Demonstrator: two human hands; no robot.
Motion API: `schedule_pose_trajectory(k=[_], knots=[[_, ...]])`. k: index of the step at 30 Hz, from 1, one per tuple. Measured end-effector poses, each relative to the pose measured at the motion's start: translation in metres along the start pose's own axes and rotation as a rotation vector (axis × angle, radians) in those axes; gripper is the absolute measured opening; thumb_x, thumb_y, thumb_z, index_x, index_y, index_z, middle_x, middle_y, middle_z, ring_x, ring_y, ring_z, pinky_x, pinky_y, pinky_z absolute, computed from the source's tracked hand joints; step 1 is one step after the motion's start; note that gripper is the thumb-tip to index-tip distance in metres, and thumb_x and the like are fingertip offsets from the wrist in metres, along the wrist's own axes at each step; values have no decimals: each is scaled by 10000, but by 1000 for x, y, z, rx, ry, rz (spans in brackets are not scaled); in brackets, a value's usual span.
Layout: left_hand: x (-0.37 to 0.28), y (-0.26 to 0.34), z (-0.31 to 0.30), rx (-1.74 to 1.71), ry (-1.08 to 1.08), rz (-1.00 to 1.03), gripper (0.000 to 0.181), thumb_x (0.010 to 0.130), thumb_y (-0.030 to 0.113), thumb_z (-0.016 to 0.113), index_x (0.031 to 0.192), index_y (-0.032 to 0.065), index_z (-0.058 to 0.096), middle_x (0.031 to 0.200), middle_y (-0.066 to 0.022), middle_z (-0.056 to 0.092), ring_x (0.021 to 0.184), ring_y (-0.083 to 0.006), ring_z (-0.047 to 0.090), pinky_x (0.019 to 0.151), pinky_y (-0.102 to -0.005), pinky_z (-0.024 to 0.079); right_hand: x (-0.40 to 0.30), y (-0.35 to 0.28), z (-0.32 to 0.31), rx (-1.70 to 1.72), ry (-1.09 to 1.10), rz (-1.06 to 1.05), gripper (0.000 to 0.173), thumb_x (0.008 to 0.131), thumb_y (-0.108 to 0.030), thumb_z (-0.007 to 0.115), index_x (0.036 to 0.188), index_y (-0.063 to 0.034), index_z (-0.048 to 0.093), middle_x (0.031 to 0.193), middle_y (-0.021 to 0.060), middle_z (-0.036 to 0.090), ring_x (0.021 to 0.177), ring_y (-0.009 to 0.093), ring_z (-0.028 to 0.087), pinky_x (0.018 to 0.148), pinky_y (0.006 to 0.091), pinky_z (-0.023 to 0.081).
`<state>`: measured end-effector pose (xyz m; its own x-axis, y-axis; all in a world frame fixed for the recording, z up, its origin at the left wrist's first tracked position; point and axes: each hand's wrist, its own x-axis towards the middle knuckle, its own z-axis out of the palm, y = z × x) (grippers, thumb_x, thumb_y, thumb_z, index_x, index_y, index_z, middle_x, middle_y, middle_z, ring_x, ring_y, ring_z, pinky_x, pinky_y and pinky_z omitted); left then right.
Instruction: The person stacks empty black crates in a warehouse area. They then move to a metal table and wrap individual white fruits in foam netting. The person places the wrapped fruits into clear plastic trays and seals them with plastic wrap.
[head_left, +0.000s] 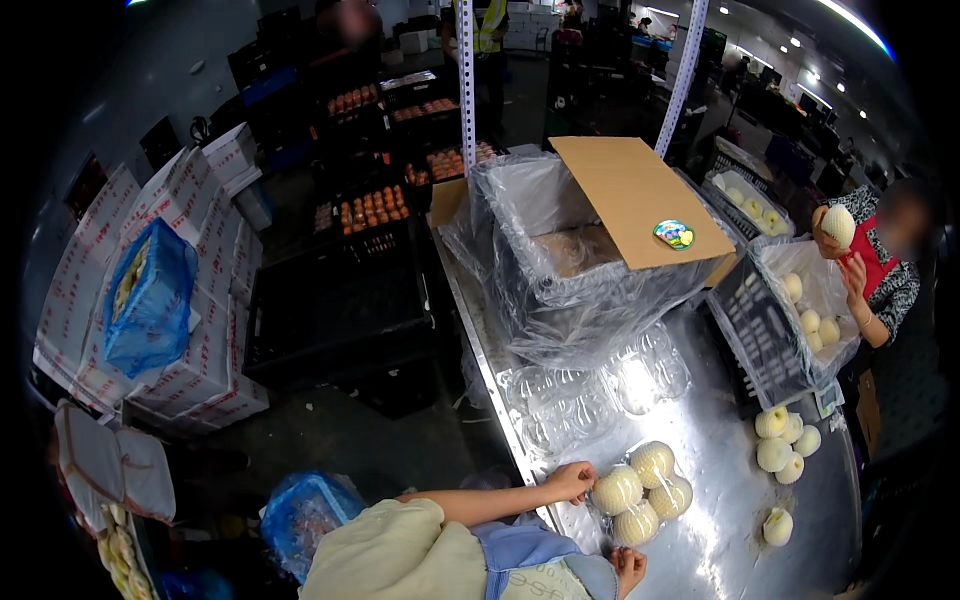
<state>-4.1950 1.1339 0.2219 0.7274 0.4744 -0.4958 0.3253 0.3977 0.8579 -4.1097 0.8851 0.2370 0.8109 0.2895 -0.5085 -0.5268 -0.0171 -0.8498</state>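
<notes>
On the metal table, a clear plastic clamshell pack holds several round pale fruits in foam nets. My left hand is at the pack's left edge, its fingers curled; whether they pinch the plastic cannot be told. Below the pack, near the table's front edge, my right hand has bent fingers close to the pack's lower rim, and its grip is unclear. Empty clear clamshell trays lie beyond the pack. Loose netted fruits form a group at the right, with a single netted fruit below them.
A plastic-lined crate bears a cardboard sheet with a round sticker. At right, a co-worker holds a netted fruit over another lined crate. A small scale sits beside it. White boxes and black crates stand left.
</notes>
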Motion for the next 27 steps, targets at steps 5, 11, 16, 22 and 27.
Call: schedule_pose_trajectory(k=[5, 11, 16, 22, 27], knots=[[7, -10, 1, 280, 136, 157, 111, 752, 157, 594, 825, 74, 586, 747, -67, 620, 656, -178, 613, 593, -324, 488, 7, 8, -2, -13, 57, -43, 253, 805, -66, 629, 988, 43, 493, 951, 202, 568, 824, 276, 587, 678, 364, 535], [8, -5, 1, 399, 175, 99, 165, 670, 175, 643, 807, 89, 609, 777, -75, 637, 736, -203, 612, 636, -340, 469, 13, 9, -9, 31, 73, -56, 310, 801, -38, 637, 1045, 37, 462, 925, 198, 559, 819, 277, 583, 673, 372, 541], [8, -6, 1, 316, 176, 140, 179, 674, 156, 626, 838, 88, 608, 782, -65, 639, 736, -200, 614, 632, -334, 469, 20, 19, -16, 27, 100, -105, 352, 752, -1, 690, 1021, -4, 463, 853, 144, 535, 735, 236, 555, 629, 354, 541], [3, 2, 4, 319, 190, 95, 188, 686, 132, 588, 868, 89, 605, 796, -63, 645, 753, -210, 621, 644, -340, 473, 31, 31, -25, -96, 96, -206, 309, 730, -54, 738, 938, -35, 510, 753, 73, 516, 659, 185, 519, 549, 298, 493], [4, 6, 5, 340, 184, 72, 190, 692, 127, 577, 877, 88, 603, 792, -66, 641, 757, -221, 620, 653, -342, 474, 64, 64, -61, -769, -21, -822, 233, 754, -120, 709, 856, 7, 542, 704, 92, 543, 659, 198, 536, 557, 313, 478]])
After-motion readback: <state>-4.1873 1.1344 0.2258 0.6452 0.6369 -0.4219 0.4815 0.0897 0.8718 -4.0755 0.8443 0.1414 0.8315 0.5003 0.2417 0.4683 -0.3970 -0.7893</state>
